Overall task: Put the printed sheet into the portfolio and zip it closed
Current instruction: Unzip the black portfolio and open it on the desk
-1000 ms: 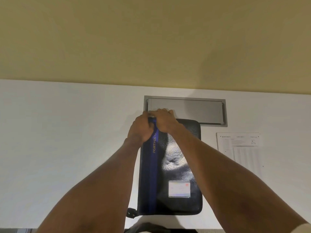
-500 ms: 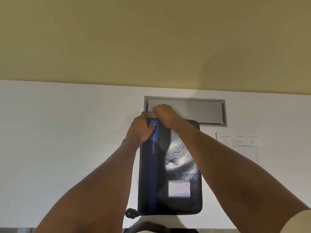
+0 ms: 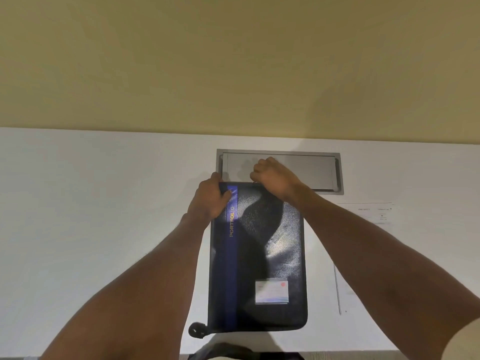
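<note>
Both hands working at the portfolio's (image 3: 257,258) far edge.
Left hand (image 3: 209,201) is gripping its far-left corner; right hand (image 3: 272,175) is pinching something at that edge; printed sheet (image 3: 368,216) is lying right on the bench (image 3: 91,216).

Both arms are bare from the hands down to past the elbows. At the lower right corner of the frame, a bit of pale short sleeve (image 3: 467,339) shows on the right arm. The left hand (image 3: 209,201) and right hand (image 3: 272,175) wear no rings or gloves.

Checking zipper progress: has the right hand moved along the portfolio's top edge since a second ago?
Yes. The right hand has moved rightward along the portfolio top edge, now in front of the grey desk hatch middle, away from the left hand.
</note>
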Available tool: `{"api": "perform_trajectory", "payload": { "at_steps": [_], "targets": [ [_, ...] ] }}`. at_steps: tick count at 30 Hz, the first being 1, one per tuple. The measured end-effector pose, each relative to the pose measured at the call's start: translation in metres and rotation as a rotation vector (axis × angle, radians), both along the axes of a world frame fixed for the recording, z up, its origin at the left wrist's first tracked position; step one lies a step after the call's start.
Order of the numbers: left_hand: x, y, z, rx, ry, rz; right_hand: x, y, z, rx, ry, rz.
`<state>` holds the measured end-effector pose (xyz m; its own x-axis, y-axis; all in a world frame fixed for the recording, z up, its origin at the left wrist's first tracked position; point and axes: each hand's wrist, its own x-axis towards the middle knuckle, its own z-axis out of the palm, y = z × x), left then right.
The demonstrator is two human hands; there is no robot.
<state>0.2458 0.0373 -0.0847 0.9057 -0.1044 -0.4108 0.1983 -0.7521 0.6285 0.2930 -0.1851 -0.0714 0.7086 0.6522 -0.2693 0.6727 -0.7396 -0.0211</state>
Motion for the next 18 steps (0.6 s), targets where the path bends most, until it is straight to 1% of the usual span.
{"api": "perform_trajectory", "payload": {
  "at_steps": [8, 13, 18],
  "targets": [
    [0.004, 0.001, -0.006, 0.009, 0.031, 0.018, -0.014, -0.057, -0.007, -0.027, -0.011, -0.158],
    [0.005, -0.001, -0.011, 0.022, 0.038, 0.027, -0.025, -0.080, -0.007, 0.011, 0.001, -0.279],
    [0.006, -0.002, -0.013, 0.029, 0.030, 0.034, -0.033, -0.096, -0.011, -0.001, 0.013, -0.368]
  ]
}}
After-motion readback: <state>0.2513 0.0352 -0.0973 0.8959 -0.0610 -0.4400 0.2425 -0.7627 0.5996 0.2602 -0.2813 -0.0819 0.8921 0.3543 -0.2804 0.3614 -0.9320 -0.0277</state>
